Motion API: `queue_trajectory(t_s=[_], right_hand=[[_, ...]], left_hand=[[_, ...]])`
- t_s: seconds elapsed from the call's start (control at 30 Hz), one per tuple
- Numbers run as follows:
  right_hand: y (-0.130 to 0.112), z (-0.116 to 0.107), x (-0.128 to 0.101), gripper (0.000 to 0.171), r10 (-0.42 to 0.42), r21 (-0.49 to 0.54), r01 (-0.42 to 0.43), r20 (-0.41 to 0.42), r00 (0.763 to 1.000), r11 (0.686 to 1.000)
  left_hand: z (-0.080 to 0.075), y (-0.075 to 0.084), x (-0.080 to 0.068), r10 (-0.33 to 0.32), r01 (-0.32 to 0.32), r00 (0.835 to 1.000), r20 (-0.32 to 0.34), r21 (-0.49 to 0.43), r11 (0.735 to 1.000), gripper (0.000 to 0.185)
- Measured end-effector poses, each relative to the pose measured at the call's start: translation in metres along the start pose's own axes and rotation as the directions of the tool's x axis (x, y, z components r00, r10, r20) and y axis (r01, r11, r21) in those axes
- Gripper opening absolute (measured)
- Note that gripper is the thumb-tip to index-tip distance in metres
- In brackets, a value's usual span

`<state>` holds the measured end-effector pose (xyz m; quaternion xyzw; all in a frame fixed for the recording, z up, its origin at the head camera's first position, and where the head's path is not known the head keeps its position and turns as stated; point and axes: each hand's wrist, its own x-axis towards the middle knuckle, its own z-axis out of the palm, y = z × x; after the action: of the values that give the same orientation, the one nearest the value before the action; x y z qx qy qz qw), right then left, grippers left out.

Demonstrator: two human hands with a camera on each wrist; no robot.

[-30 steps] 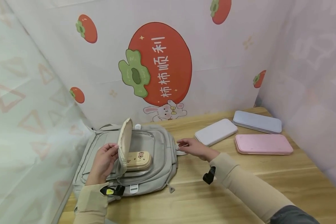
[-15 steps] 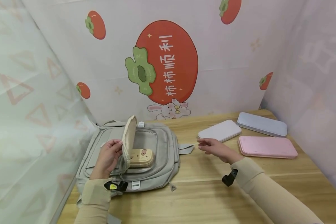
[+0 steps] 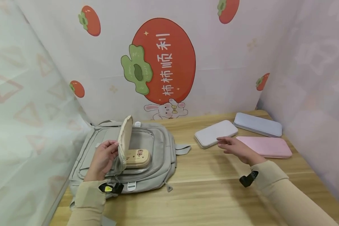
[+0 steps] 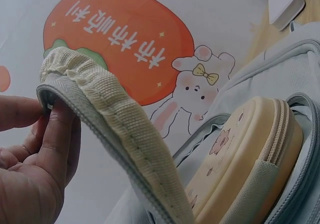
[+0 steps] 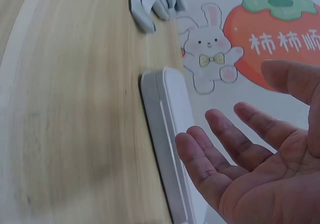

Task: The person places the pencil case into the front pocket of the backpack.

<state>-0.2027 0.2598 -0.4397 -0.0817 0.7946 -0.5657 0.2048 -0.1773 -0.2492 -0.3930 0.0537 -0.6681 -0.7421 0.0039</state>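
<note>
Left hand (image 3: 103, 158): thumb and fingers pinch the pocket flap (image 3: 125, 138) of the grey backpack (image 3: 158, 150), holding it upright. A beige case (image 3: 137, 158) lies in the opened pocket, just right of the flap.

Right hand (image 3: 237, 149): palm down, fingers straight and relaxed, holding nothing; it hovers over the table (image 3: 209, 194), wrist low, forearm coming in from the near right.

White case (image 3: 216, 133): lies just beyond and left of the right fingertips, close but apart. Long axis runs near-left to far-right. Right hand is much the nearer. Wrist view: white case (image 5: 167, 134) edge-on beside the open fingers (image 5: 210, 156).

Pink case (image 3: 266, 147) just right of that hand; blue case (image 3: 257, 124) farther back.
</note>
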Motion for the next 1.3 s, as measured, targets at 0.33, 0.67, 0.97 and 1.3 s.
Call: queue_trajectory(t_s=[0.33,0.67,0.97,1.3], right_hand=[[0.017,-0.028,-0.029,0.064,0.039,0.029,-0.037,-0.062,0.997,0.999],[0.033,-0.051,-0.049,0.064,0.04,0.112,-0.027,-0.12,0.992,0.993],[0.054,-0.094,-0.076,0.065,0.078,0.077,-0.064,-0.21,0.974,0.995],[0.071,-0.134,-0.098,0.064,0.152,-0.027,-0.166,-0.289,0.945,0.986]], left_hand=[[0.005,-0.001,0.001,-0.003,0.002,1.0,0.008,0.012,1.0,0.017],[0.005,0.003,0.002,-0.029,0.029,0.999,0.014,0.007,1.0,0.016],[0.002,0.008,0.005,-0.013,0.013,0.998,0.057,0.006,1.0,0.016],[0.0,0.006,0.005,-0.034,0.034,0.999,0.042,-0.012,0.999,0.017]])
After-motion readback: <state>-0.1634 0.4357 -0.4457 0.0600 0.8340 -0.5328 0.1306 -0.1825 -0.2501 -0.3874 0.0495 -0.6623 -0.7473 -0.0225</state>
